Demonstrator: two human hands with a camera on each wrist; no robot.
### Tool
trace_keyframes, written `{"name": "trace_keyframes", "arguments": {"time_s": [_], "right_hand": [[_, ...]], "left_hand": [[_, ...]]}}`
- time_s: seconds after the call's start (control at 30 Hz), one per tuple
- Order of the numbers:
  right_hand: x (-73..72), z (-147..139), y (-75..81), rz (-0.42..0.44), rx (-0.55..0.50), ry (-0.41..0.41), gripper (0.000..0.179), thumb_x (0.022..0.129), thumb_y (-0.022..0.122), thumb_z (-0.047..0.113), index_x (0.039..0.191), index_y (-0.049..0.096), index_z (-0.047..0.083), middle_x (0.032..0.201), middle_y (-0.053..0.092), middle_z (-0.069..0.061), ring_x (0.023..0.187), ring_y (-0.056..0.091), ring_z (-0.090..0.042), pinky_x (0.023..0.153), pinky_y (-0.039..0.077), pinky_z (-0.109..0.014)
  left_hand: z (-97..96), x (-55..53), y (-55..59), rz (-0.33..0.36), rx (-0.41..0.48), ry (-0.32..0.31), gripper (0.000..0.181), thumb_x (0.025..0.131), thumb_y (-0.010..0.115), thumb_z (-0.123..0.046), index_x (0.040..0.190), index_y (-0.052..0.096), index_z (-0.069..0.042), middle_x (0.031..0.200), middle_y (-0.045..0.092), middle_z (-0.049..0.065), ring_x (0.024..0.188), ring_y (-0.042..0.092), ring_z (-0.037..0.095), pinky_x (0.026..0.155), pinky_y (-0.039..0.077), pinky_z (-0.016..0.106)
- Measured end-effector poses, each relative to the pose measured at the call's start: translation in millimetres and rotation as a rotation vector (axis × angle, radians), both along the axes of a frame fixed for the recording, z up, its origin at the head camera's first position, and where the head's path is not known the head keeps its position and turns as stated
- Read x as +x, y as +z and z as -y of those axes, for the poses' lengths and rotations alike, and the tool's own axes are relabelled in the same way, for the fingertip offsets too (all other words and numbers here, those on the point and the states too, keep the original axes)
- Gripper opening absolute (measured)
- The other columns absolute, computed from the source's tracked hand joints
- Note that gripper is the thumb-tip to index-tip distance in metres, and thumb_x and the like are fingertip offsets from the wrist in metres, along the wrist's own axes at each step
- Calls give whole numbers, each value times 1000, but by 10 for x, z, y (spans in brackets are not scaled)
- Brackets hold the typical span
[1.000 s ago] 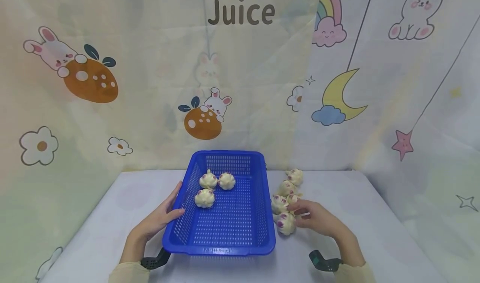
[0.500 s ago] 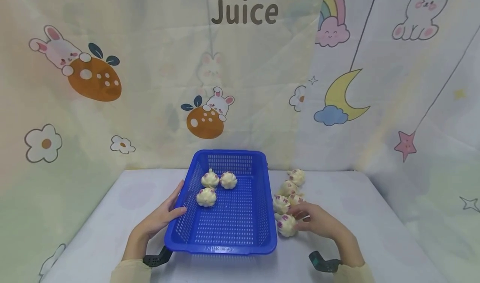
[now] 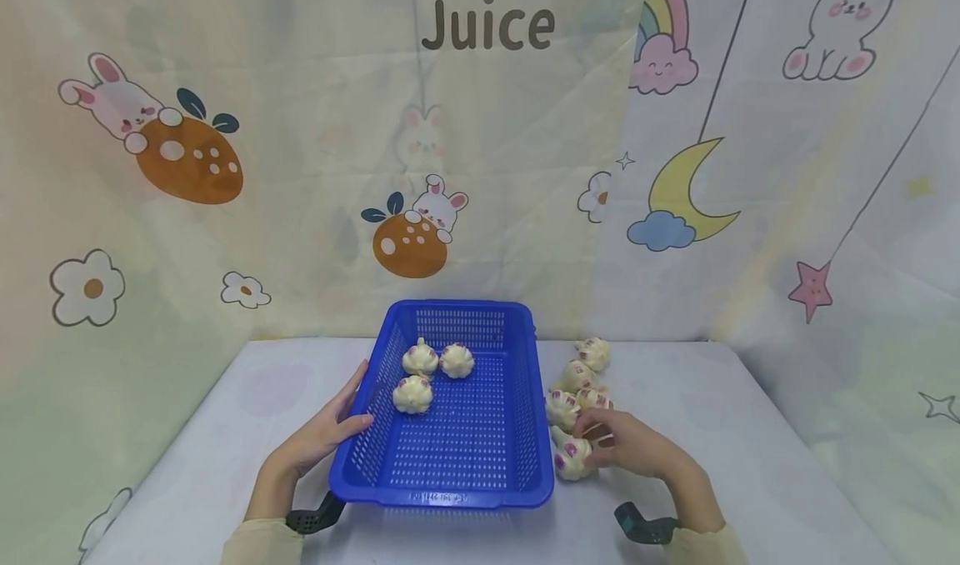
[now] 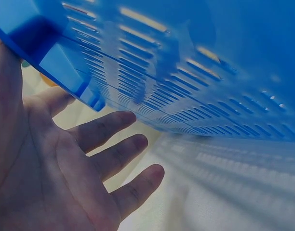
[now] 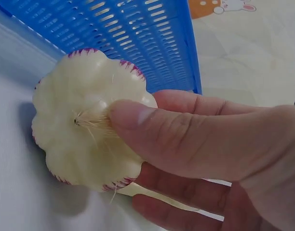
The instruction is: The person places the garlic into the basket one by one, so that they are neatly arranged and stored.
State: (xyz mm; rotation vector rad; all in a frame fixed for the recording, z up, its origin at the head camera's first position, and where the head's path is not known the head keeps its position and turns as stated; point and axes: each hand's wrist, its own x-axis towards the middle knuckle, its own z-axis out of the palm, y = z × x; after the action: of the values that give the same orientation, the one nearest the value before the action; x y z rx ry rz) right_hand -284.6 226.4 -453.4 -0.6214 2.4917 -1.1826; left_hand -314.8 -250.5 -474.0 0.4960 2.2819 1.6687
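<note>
The right hand [image 3: 632,443] pinches a garlic bulb [image 3: 572,458] between thumb and fingers, right of lower centre. The left hand [image 3: 315,438], fingers spread and nearly straight, rests its thumb on the left rim of the blue basket [image 3: 442,498]. White table [image 3: 716,436] extends beyond both hands to slanting side edges.

Curtained-off indoor spot, room type unclear: cartoon-print cloth [image 3: 517,173] hung behind and beside white table [image 3: 750,448].

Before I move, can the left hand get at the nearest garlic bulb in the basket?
Probably yes, from above: the left hand is against the blue plastic basket, whose side wall separates its fingers from the garlic bulb, but nothing covers the open top.
</note>
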Motion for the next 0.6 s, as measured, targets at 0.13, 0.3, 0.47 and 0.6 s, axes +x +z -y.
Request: {"name": "trace_keyframes", "arguments": {"time_s": [0.13,0.3,0.47,0.6], "right_hand": [[-2,19,-7,8,-9,10,28,81,73,14,104,58,11,109,60,-5,110,59,-32,90,52,-45],[-9,28,-23,15,-35,40,34,82,73,13,112,57,9,116,60,-8,113,58,-34,91,52,-42],[-12,32,-38,15,-30,61,34,83,72,14,115,60,11,121,60,-10,116,57,-35,91,52,-40],[-4,40,-12,6,7,58,34,83,72,18,115,62,12,121,62,-8,115,58,-33,92,52,-42]], "left_hand": [[2,6,0,5,7,0,85,94,56,-26,151,-5,-39,161,-8,6,147,2,41,111,14,66],[-4,11,3,6,4,3,85,93,57,-27,151,-5,-39,161,-7,7,146,4,41,110,17,65],[-10,18,7,12,1,7,85,94,57,-27,151,-5,-38,161,-5,9,146,6,42,110,18,65],[-8,14,13,16,2,6,85,94,56,-28,151,-6,-38,161,-5,9,146,5,41,111,16,64]]}}
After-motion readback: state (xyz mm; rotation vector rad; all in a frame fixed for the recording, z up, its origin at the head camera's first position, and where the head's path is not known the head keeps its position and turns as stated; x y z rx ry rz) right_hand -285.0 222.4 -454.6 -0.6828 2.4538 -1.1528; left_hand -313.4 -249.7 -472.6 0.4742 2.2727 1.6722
